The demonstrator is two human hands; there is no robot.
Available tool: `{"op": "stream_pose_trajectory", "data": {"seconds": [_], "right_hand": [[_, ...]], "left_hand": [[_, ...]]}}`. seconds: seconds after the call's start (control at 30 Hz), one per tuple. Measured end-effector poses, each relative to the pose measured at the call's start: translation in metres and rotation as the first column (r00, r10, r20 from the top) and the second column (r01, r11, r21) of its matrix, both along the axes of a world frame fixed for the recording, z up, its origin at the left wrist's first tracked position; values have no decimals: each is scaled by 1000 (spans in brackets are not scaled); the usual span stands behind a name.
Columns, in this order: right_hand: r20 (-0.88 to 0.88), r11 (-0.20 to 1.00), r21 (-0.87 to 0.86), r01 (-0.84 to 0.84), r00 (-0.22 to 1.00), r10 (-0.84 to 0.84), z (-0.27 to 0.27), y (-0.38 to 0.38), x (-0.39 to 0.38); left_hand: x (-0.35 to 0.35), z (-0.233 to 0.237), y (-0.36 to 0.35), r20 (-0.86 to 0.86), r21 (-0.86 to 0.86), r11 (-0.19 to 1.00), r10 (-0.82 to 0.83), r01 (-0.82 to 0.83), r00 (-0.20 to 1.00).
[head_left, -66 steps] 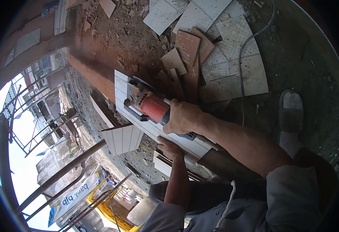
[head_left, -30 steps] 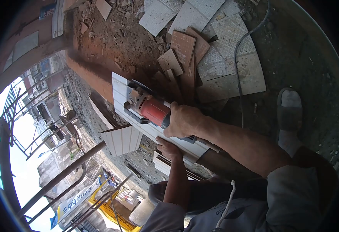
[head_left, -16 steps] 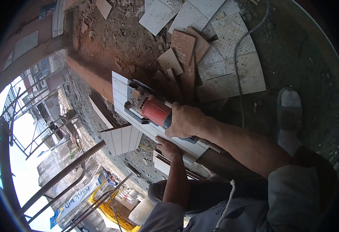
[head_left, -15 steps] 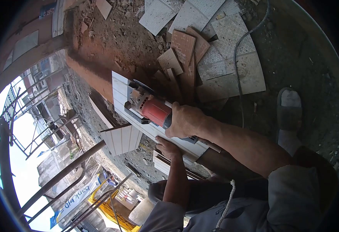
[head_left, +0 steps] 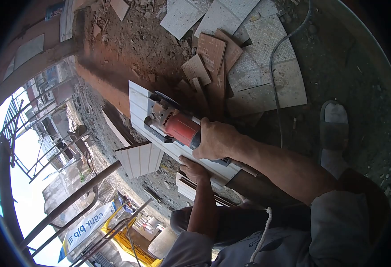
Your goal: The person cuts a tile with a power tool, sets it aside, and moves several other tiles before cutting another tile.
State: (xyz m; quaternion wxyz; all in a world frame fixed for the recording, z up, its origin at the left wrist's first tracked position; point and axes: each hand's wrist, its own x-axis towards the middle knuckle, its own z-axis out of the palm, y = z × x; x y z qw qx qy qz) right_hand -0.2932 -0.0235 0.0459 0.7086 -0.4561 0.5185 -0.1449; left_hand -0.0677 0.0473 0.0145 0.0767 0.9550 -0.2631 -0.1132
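A red and black tile cutter (head_left: 181,127) with a round blade (head_left: 166,98) rests on a long white tile with pale stripes (head_left: 140,104). The blade stands at the tile's upper edge, by a reddish dust haze. My right hand (head_left: 217,139) is wrapped around the cutter's rear body. At the tile's lower edge, my left hand (head_left: 194,169) grips it, its thumb on the top face and its other fingers partly hidden. Below and left of the cutter lies a separate striped tile piece (head_left: 141,160).
Broken and whole tiles (head_left: 266,66) lie on the dirt at the upper right, with a grey hose or cable (head_left: 274,75) running over them. More striped tiles (head_left: 189,189) are stacked near my knee. A metal pole (head_left: 84,193) slants at lower left. My sandalled foot (head_left: 334,120) is at right.
The tile cutter and my right hand have shifted very slightly to the right. My left hand and the tile look almost the same.
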Motion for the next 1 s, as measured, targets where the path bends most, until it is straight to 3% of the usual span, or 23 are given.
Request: {"op": "stream_pose_trajectory", "data": {"seconds": [1.0], "right_hand": [[27, 999, 37, 11, 1000, -12, 7, 6, -12]], "left_hand": [[-7, 8, -7, 7, 62, 998, 12, -12, 1000]]}}
